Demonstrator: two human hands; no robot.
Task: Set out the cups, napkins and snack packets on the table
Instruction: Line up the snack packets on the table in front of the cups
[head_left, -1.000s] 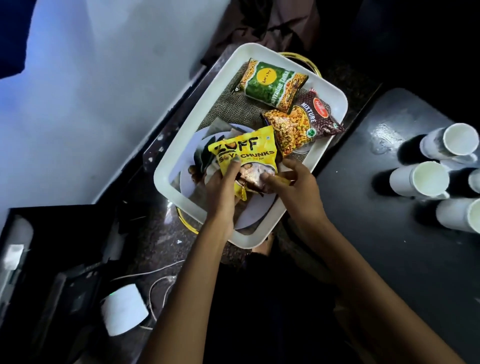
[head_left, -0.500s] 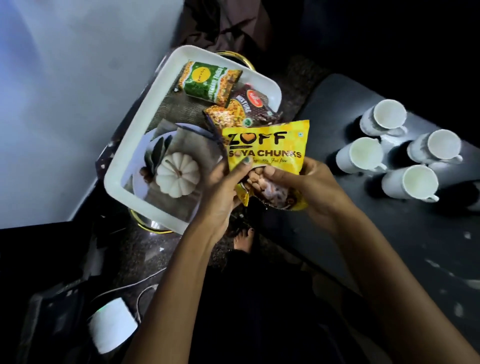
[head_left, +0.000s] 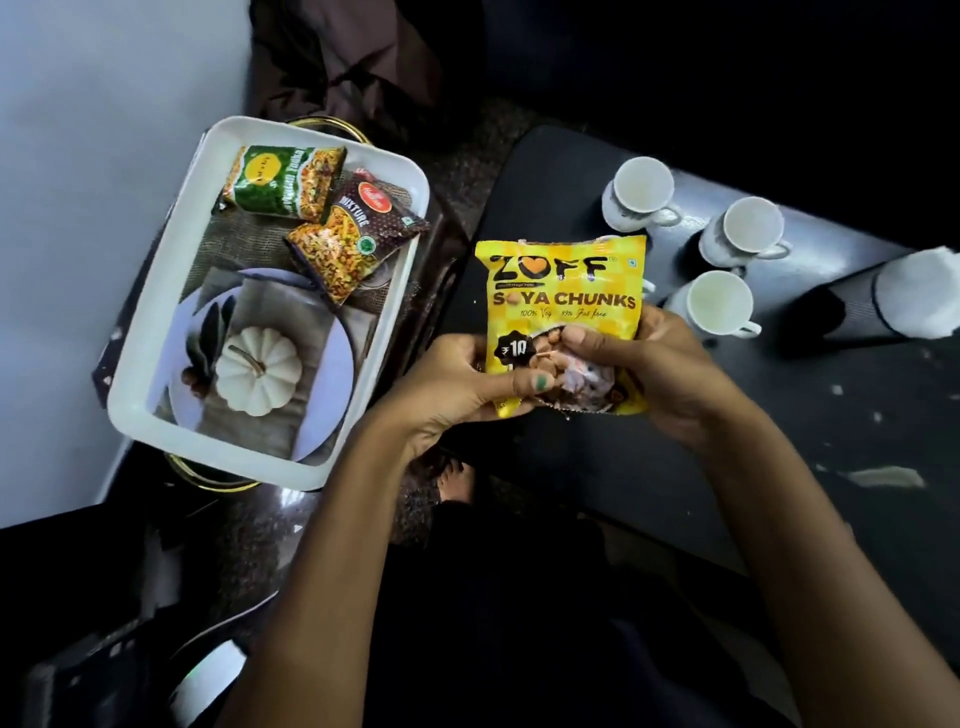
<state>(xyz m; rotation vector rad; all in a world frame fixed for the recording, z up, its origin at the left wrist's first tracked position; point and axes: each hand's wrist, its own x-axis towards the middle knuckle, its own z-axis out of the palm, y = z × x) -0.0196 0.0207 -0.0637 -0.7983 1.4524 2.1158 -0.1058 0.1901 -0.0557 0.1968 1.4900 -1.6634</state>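
Both hands hold a yellow soya chunks packet (head_left: 563, 291) above the left end of the dark table (head_left: 779, 441). My left hand (head_left: 457, 384) pinches its lower left corner, and my right hand (head_left: 644, 374) grips its lower right side. A green snack packet (head_left: 283, 179) and a brown mixture packet (head_left: 353, 236) lie in the white tray (head_left: 156, 291) at the left. Three white cups (head_left: 641, 192) (head_left: 748, 231) (head_left: 714, 304) stand on the table behind the yellow packet. At the right edge stands a dark holder with white napkins (head_left: 919, 293).
The tray's floor bears a printed picture of a plate and a white pumpkin (head_left: 257, 369). A pale wall (head_left: 93, 156) runs along the left. A bare foot (head_left: 457, 480) shows on the speckled floor between tray and table. Dark objects and a white device (head_left: 213, 680) lie at lower left.
Both hands lifted the yellow packet out of the tray and carried it right, over the table's edge. The view swung right, bringing the napkin holder into sight.
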